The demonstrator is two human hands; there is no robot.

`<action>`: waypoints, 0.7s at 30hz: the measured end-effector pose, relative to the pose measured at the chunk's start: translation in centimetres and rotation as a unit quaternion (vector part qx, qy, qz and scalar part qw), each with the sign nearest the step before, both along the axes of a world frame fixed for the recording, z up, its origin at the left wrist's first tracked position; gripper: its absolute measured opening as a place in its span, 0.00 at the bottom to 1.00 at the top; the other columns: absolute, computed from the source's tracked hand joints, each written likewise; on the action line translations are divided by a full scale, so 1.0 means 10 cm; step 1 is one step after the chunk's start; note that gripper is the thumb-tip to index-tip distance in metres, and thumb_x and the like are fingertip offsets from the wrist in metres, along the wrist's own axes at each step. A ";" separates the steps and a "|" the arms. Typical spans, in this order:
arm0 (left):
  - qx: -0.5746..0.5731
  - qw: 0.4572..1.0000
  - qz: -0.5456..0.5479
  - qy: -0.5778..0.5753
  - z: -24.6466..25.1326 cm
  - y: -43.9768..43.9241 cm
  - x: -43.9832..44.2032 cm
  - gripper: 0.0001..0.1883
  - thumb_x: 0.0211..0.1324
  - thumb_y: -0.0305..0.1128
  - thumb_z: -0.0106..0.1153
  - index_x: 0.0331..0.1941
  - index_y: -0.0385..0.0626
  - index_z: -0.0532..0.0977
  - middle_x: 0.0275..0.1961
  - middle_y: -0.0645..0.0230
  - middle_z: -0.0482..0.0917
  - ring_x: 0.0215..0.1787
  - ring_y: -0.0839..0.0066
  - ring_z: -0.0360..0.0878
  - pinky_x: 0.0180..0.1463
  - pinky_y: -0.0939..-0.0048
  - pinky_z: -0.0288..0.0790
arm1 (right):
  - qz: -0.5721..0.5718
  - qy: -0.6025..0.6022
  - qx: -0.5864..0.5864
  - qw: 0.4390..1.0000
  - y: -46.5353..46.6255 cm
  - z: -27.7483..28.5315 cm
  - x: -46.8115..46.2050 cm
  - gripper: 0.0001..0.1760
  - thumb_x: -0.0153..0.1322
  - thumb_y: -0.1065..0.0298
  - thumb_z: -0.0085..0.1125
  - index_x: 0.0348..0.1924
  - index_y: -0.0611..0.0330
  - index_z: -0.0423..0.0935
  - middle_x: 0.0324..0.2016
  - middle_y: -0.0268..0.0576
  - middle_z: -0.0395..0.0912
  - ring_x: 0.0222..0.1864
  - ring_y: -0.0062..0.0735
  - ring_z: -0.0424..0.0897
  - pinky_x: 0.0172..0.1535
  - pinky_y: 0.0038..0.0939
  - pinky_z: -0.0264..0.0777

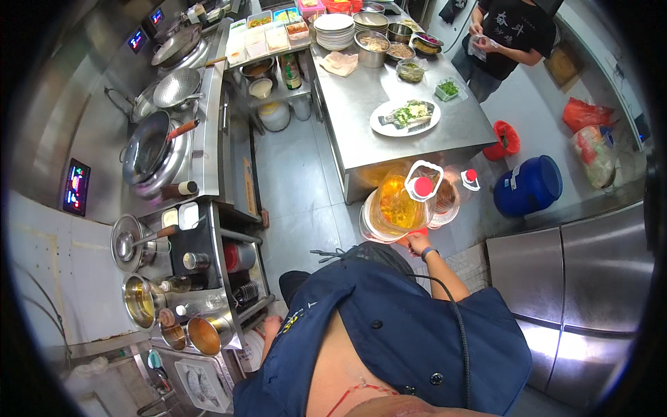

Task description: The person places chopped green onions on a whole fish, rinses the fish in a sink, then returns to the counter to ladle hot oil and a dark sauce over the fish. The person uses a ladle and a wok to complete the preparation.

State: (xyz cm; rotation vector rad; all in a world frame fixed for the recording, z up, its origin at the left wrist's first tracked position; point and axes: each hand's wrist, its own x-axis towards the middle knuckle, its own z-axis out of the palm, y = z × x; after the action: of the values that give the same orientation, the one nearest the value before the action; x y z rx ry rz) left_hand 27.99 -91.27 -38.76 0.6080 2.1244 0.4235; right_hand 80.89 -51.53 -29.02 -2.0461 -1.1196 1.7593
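My right hand [418,243] reaches down beside a large plastic jug of yellow cooking oil [400,200] with a red cap and white handle. Its fingers touch a flat orange-red object [411,237] at the jug's base. Whether they grip it is hard to see. A second clear jug with a red cap [453,190] stands just beyond. My left hand [272,326] hangs low by the end of the metal seasoning rack [255,307], near white round plastic lids or tubs [251,352]. Most of its fingers are hidden.
Ahead, a steel worktable [354,125] bears a fish on an oval plate [406,118]. Woks [148,148] line the stove at left. A blue drum [529,185] and red bin [502,140] stand at right. A co-worker [503,41] handles a plastic bag. Steel cabinet doors [526,271] flank me.
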 end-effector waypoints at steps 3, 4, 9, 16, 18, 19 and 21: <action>-0.005 0.999 -0.030 0.014 -0.08 0.10 0.12 0.12 0.55 0.37 0.52 0.31 0.43 0.80 0.31 0.57 0.81 0.33 0.64 0.81 0.36 0.64 0.73 | -0.037 -0.005 -0.024 0.999 -0.01 -0.06 0.24 0.16 0.71 0.52 0.53 0.32 0.57 0.75 0.19 0.38 0.73 0.14 0.27 0.73 0.16 0.29 0.68; -0.005 0.999 -0.038 0.017 -0.11 0.16 0.15 0.12 0.55 0.37 0.52 0.31 0.43 0.80 0.31 0.57 0.81 0.32 0.64 0.81 0.36 0.64 0.73 | 0.064 -0.078 -0.022 0.995 -0.05 -0.08 0.37 0.15 0.70 0.53 0.53 0.32 0.56 0.75 0.18 0.37 0.73 0.13 0.28 0.72 0.16 0.31 0.68; -0.010 0.998 -0.064 0.023 -0.08 0.33 0.23 0.11 0.54 0.36 0.52 0.30 0.42 0.80 0.31 0.57 0.81 0.32 0.65 0.81 0.36 0.64 0.73 | -0.115 -0.068 -0.156 0.979 -0.73 -0.46 0.77 0.16 0.69 0.61 0.47 0.26 0.64 0.77 0.16 0.46 0.76 0.12 0.36 0.73 0.15 0.38 0.65; -0.034 0.997 -0.065 0.030 0.67 0.73 0.39 0.11 0.54 0.35 0.52 0.29 0.41 0.80 0.30 0.58 0.81 0.31 0.67 0.80 0.36 0.65 0.73 | -0.052 -0.107 -0.196 0.973 -0.98 -0.76 0.99 0.14 0.67 0.63 0.50 0.29 0.67 0.77 0.18 0.51 0.77 0.13 0.40 0.75 0.18 0.40 0.70; -0.025 0.999 -0.025 0.009 0.96 0.91 0.41 0.11 0.54 0.34 0.52 0.29 0.40 0.79 0.30 0.58 0.81 0.31 0.67 0.80 0.36 0.65 0.73 | -0.112 -0.050 -0.154 0.980 -0.89 -0.67 0.91 0.14 0.68 0.63 0.50 0.32 0.67 0.77 0.22 0.49 0.78 0.17 0.38 0.77 0.20 0.38 0.73; -0.020 0.999 0.002 -0.026 1.08 0.99 0.44 0.10 0.55 0.34 0.52 0.30 0.41 0.78 0.30 0.60 0.80 0.31 0.68 0.80 0.34 0.66 0.73 | -0.128 -0.040 -0.146 0.980 -0.84 -0.60 0.87 0.13 0.69 0.63 0.50 0.34 0.66 0.76 0.22 0.48 0.78 0.16 0.36 0.77 0.19 0.36 0.73; 0.007 0.994 0.063 -0.089 1.26 1.15 0.46 0.07 0.57 0.32 0.52 0.32 0.42 0.76 0.29 0.64 0.79 0.30 0.69 0.79 0.30 0.67 0.72 | -0.166 -0.030 -0.138 0.976 -0.64 -0.47 0.75 0.12 0.70 0.63 0.50 0.38 0.64 0.74 0.22 0.44 0.78 0.15 0.31 0.76 0.18 0.30 0.73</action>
State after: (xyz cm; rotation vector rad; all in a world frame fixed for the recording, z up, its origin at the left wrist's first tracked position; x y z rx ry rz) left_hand 32.63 -79.75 -26.15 0.4280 1.9968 0.5437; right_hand 88.38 -57.92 -33.76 -2.2937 -0.5237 1.7692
